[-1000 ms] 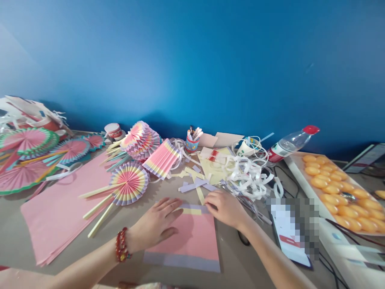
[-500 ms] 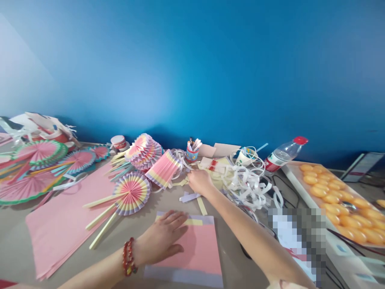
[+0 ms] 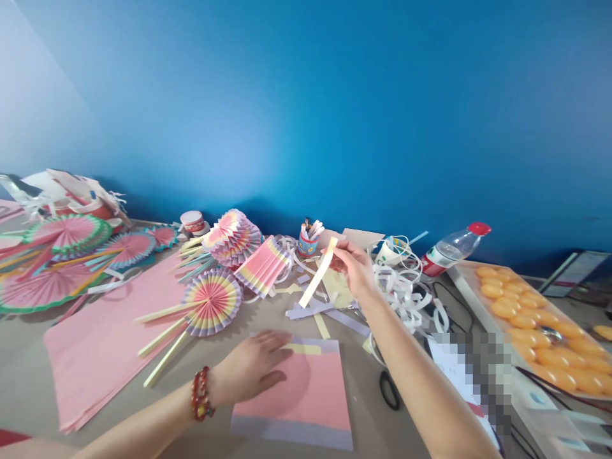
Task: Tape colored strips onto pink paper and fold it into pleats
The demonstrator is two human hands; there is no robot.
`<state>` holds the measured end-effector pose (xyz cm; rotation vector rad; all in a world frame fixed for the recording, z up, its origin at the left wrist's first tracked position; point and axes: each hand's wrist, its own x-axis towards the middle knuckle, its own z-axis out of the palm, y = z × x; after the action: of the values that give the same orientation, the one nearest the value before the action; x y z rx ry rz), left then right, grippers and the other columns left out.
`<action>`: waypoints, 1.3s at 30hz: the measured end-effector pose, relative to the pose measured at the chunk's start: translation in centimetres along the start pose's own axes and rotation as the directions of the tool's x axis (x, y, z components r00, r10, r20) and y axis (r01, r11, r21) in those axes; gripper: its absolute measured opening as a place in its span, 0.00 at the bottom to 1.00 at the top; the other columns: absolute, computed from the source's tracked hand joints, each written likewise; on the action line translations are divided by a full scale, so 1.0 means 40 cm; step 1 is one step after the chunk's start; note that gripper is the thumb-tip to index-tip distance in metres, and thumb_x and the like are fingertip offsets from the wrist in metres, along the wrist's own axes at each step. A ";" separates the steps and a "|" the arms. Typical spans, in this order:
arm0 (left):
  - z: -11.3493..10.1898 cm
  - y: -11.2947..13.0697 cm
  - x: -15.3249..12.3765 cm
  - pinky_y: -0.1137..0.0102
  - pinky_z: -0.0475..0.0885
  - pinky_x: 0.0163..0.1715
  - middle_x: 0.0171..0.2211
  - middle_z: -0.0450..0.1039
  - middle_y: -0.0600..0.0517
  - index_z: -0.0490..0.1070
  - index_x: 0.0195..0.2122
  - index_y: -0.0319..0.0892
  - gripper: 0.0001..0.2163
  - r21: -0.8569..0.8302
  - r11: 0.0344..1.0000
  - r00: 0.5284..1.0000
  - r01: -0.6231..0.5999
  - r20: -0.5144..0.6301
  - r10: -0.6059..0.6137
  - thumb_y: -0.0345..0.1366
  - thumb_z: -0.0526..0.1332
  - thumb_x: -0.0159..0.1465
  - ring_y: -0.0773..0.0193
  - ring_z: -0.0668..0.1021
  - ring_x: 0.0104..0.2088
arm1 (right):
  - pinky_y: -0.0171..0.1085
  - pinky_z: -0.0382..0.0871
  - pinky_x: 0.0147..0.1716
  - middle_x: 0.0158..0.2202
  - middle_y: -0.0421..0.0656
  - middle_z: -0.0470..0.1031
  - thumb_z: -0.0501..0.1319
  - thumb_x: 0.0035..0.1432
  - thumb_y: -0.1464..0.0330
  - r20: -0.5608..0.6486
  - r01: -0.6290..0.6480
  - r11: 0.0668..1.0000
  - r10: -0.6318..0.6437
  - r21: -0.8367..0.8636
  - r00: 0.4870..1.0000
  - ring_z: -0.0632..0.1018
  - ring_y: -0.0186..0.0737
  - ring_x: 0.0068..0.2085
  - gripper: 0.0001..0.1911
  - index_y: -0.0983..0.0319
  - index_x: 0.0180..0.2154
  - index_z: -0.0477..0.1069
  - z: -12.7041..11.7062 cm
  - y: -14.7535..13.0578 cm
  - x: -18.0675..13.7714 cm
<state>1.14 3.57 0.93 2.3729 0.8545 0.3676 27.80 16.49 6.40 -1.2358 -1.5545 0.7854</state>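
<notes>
My left hand [image 3: 251,371] lies flat, fingers spread, on a pink sheet [image 3: 310,395] with lilac bands and a yellow stripe along its far edge. My right hand [image 3: 352,262] is raised above the table and pinches the top of a pale yellow paper strip [image 3: 317,274], which hangs down to the left. Below it lie loose lilac and yellow strips [image 3: 325,312]. A round pleated fan [image 3: 211,301] on yellow sticks lies just left of the sheet.
A stack of pink paper [image 3: 100,338] lies at the left, more pleated fans [image 3: 62,255] beyond it. White curled strips [image 3: 406,287], a paper cup [image 3: 389,250], a pen pot [image 3: 307,241], a bottle [image 3: 452,247], a tray of orange pieces [image 3: 530,312] and scissors [image 3: 389,389] crowd the right.
My right hand left the sheet's far edge, reached to the strips further back and has lifted a yellow strip off the table. My left hand stayed on the sheet.
</notes>
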 end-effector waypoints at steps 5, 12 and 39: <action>-0.085 0.024 0.063 0.62 0.74 0.49 0.57 0.69 0.44 0.62 0.59 0.45 0.20 -0.439 0.893 0.963 0.099 -0.184 -0.197 0.43 0.41 0.73 0.56 0.75 0.54 | 0.38 0.73 0.34 0.36 0.41 0.78 0.60 0.57 0.58 -0.022 -0.076 0.860 0.101 0.505 0.995 0.79 0.42 0.39 0.10 0.56 0.35 0.62 0.009 -0.041 -0.115; -0.081 0.080 0.123 0.75 0.69 0.26 0.27 0.75 0.52 0.69 0.37 0.39 0.14 -0.855 0.479 0.961 0.196 0.069 -0.269 0.46 0.62 0.64 0.67 0.77 0.27 | 0.41 0.74 0.35 0.35 0.43 0.76 0.61 0.57 0.57 0.077 -0.171 0.803 0.155 0.571 0.985 0.78 0.43 0.38 0.12 0.57 0.38 0.66 0.022 -0.039 -0.260; -0.043 0.051 -0.132 0.75 0.66 0.31 0.31 0.75 0.53 0.73 0.33 0.41 0.09 -0.358 0.810 0.883 0.464 0.109 -0.457 0.39 0.58 0.65 0.67 0.74 0.30 | 0.32 0.67 0.29 0.29 0.39 0.76 0.57 0.62 0.63 0.412 -0.125 0.940 0.256 -0.317 0.874 0.76 0.37 0.30 0.09 0.57 0.33 0.74 -0.002 -0.036 -0.525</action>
<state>-2.60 -0.39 3.23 1.7415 1.1979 0.2772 27.83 -4.03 1.68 -1.5095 -1.9920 1.0636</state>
